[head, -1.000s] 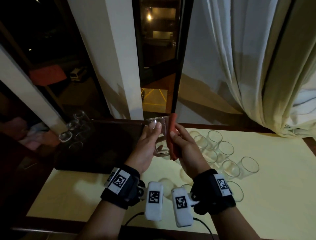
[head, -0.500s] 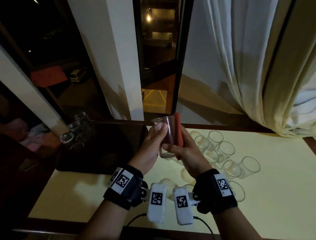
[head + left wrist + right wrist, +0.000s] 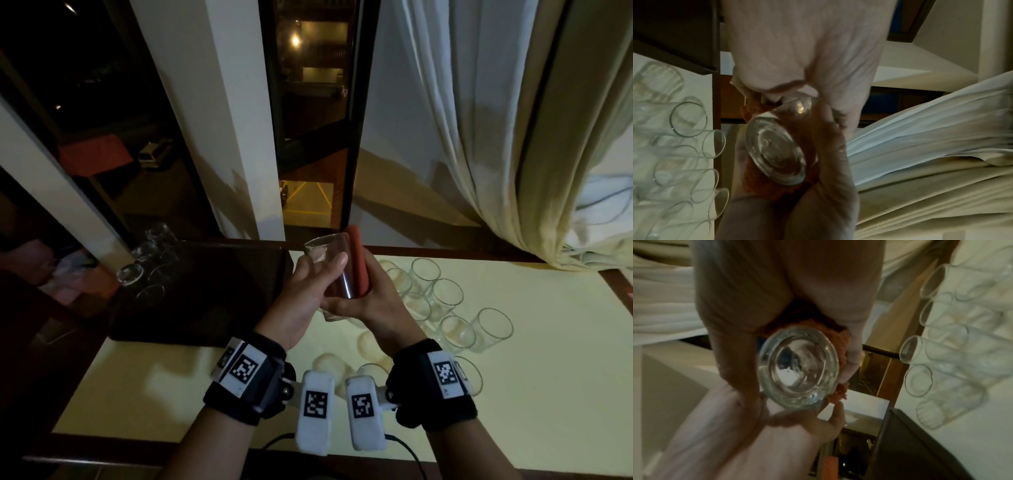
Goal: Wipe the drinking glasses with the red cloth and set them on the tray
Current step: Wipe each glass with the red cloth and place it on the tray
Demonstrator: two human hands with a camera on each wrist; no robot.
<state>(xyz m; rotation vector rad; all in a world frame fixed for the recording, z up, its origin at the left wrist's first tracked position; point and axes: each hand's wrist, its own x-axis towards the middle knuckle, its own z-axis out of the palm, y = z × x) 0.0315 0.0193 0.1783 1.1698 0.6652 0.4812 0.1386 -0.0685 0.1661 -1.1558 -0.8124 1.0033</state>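
Observation:
I hold a clear drinking glass (image 3: 325,274) upright above the table's middle. My left hand (image 3: 320,270) grips its left side, thumb on the near wall. My right hand (image 3: 359,291) presses the folded red cloth (image 3: 358,260) against the glass's right side, fingers curled round cloth and glass, thumb under the base. The left wrist view shows the thick glass base (image 3: 774,151) with red cloth (image 3: 758,180) behind it. In the right wrist view the base (image 3: 799,366) sits against the cloth (image 3: 807,332). The dark tray (image 3: 205,294) lies to the left.
A few glasses (image 3: 144,260) stand at the tray's far left corner. Several more glasses (image 3: 442,305) cluster on the pale tabletop (image 3: 548,377) right of my hands. A window frame and white curtain (image 3: 479,137) rise behind the table. A cable runs near the front edge.
My right hand has brought the red cloth from beside the glass onto its side and wrapped round it. Both hands have lifted the glass a little.

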